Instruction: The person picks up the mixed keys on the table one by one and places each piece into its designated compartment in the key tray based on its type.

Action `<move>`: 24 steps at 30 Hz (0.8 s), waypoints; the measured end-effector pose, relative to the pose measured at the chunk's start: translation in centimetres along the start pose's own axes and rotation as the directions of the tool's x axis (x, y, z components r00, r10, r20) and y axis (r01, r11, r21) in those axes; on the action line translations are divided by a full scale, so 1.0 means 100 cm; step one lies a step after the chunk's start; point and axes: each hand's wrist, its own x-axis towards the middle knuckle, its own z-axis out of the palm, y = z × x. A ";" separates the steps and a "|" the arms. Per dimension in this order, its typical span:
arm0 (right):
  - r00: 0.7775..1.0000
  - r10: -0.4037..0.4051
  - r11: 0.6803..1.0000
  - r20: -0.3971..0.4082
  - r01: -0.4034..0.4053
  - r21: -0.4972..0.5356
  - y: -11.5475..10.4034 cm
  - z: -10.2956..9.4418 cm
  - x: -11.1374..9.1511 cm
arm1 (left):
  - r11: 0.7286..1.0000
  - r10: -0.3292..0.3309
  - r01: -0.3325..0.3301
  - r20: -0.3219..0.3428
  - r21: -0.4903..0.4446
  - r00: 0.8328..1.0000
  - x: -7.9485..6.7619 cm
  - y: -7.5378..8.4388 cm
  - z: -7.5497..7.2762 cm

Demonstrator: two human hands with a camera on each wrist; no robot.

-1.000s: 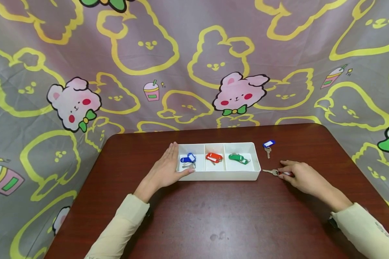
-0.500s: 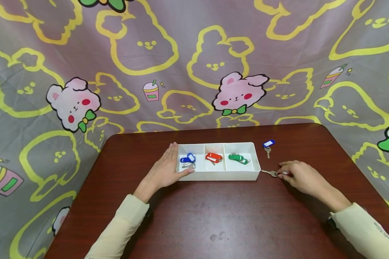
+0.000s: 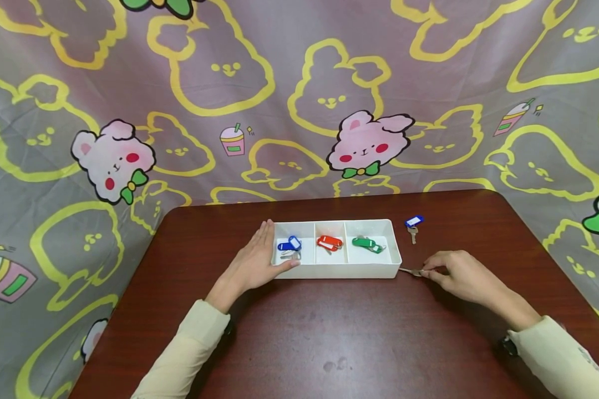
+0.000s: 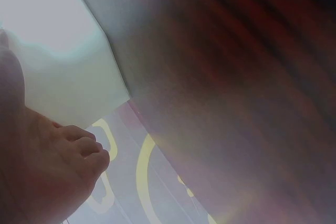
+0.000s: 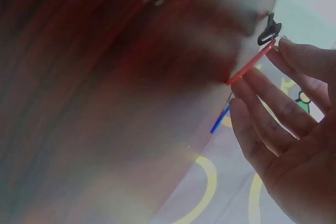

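A white three-compartment tray (image 3: 336, 271) sits on the table, with my left hand (image 3: 252, 261) against its left end. The fingers there are straight and the thumb lies along the front rim. Off the tray's right end, my right hand (image 3: 466, 275) pinches a key (image 3: 412, 272) by its red tag (image 5: 252, 63), thumb and fingertips at the tag's end. The key's blade points at the tray's front right corner. Inside the tray are blue-tagged keys (image 3: 289, 244) at left, red-tagged keys (image 3: 329, 242) in the middle and green-tagged keys (image 3: 365, 243) at right.
Another key with a blue tag (image 3: 414, 221) lies on the table behind the right hand. The dark brown table (image 3: 299, 343) has rounded far corners. A patterned curtain (image 3: 279, 100) hangs behind it and along both sides.
My right hand has drawn slightly left and toward me with the red-tagged key, which has tilted up; its tag is now hidden in the head view. The left hand and tray stay put.
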 end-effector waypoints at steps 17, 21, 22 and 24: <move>0.999 -0.002 0.997 -0.048 0.006 0.080 -0.010 -0.004 0.001 | 1.000 -0.004 0.004 0.004 -0.007 1.000 0.000 0.000 0.000; 0.998 0.032 0.991 -0.045 -0.026 0.130 -0.012 -0.007 0.000 | 1.000 0.000 0.000 0.000 -0.006 1.000 0.000 0.000 0.000; 0.998 0.041 0.989 -0.040 -0.035 0.141 -0.012 -0.007 0.000 | 1.000 0.000 0.000 0.000 -0.006 1.000 0.000 0.000 0.000; 0.998 0.057 0.987 -0.030 -0.052 0.153 -0.013 -0.009 0.000 | 1.000 0.000 0.000 -0.001 -0.005 1.000 0.000 0.000 0.001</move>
